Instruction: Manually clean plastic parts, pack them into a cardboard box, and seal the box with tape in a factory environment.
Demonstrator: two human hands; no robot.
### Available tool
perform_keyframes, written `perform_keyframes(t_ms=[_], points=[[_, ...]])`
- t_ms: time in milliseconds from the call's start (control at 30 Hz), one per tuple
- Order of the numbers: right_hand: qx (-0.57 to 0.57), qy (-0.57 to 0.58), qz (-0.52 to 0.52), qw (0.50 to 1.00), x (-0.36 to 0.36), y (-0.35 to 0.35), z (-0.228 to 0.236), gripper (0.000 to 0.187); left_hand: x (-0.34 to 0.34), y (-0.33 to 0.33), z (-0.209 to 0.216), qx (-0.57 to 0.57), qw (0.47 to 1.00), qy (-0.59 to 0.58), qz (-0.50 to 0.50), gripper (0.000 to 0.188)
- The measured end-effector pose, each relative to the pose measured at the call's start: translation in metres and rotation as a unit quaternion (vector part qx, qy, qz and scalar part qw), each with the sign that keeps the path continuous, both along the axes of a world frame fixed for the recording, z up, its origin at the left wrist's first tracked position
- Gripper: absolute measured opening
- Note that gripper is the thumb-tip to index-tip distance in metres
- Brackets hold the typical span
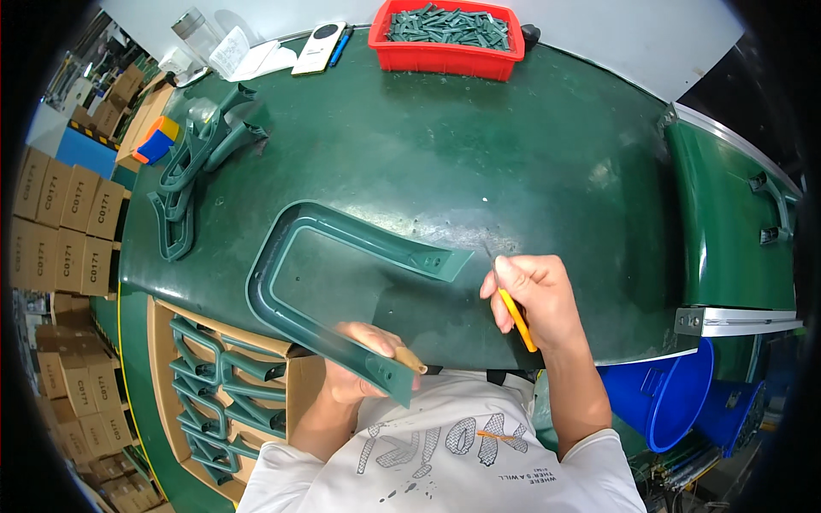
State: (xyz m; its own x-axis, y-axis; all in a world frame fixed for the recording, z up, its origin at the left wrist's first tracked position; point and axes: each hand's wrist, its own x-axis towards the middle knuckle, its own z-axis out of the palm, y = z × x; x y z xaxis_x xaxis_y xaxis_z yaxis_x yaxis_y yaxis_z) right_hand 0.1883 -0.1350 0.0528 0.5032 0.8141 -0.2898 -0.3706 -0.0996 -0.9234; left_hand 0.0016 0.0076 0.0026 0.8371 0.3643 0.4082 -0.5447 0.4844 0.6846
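Writing first: the brown cartons (68, 222) stacked on the left have one short black code of letters and digits, repeated box to box. The worker's white shirt (462, 470) has big patterned letters plus a couple of small lines of text. Open papers (256, 61) at the far edge are marked, too small to read from here.

Surface is green, scuffed, with a few pale specks. Far edge: clear cup (197, 32), white phone (319, 49), blue pen (341, 46), red bin (445, 64) heaped with small green pieces. Far left: a tangle of green brackets (201, 150), a blue, orange and yellow roll (156, 141) just beside it.

Hands: left hand (346, 382) is curled round the near end of the green U-shaped part (272, 286) — that part is at the near-left of the surface, its other end pointing toward the right hand (547, 295). Right is closed in a pinch on a yellow-handled tool (519, 321), thin tip near the part's far end, apart from it.

Room: open carton (162, 368) of similar green parts, lower left; yellow line on green floor; metal-railed green panel (727, 214) right — blue bins (663, 398) below.
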Motion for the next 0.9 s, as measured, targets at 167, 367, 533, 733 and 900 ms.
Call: perform_keyframes(t_ms=[167,367,533,733,900], points=[[0.014,-0.006,0.028,0.999,-0.002,-0.002,-0.001,0.040,0.000,0.000,0.003,0.003,1.000,0.005,0.002,0.041],[0.024,-0.041,0.036,0.998,0.001,-0.005,-0.001,0.039,0.003,-0.004,0.003,-0.013,1.000,0.001,-0.003,0.040],[0.021,-0.172,0.177,0.969,-0.006,0.005,0.006,0.034,-0.008,-0.004,0.003,-0.041,0.977,0.207,0.041,0.036],[0.099,-0.061,-0.091,0.989,0.034,0.014,-0.004,0.036,-0.005,-0.001,0.016,0.145,0.948,0.248,0.138,0.031],[0.066,-0.103,-0.045,0.991,0.050,0.048,-0.029,0.024,-0.035,0.014,0.056,0.258,0.847,0.406,0.228,0.032]])
